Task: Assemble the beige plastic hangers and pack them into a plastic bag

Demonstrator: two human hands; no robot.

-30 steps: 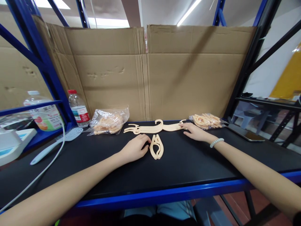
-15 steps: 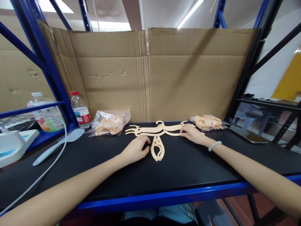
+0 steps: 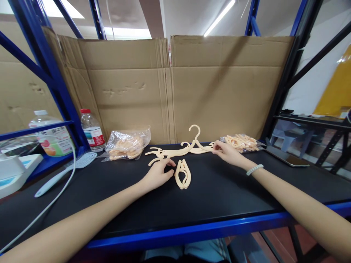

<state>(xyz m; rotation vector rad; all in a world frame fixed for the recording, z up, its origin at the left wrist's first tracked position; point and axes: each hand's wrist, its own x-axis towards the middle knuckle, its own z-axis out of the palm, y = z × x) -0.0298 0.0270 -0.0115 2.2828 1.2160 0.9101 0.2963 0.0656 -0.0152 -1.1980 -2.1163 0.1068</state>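
A cream unfolded clothes hanger [image 3: 196, 144] is tilted up at the back of the black table, its hook raised. My right hand [image 3: 228, 153] pinches the end of its right arm. Beneath and behind it lie other cream hangers [image 3: 175, 152], partly covered. My left hand [image 3: 159, 173] rests on the table just in front of the hangers' left arms, thumb and fingers apart with nothing between them. Close to its fingertips lies a folded cream hanger [image 3: 183, 175], flat on the table; whether they touch it I cannot tell.
Clear bags of cream hanger parts lie at the back left [image 3: 127, 146] and back right [image 3: 242, 141]. At left are a red-capped bottle [image 3: 93, 131], a brush [image 3: 65, 173] and a white cable [image 3: 59, 193]. A dark flat device [image 3: 287, 159] lies at right. Cardboard [image 3: 131, 98] walls the back.
My right hand has lifted and tilted the top hanger, so its hook now stands higher, apart from the hangers below. My left hand has barely moved.
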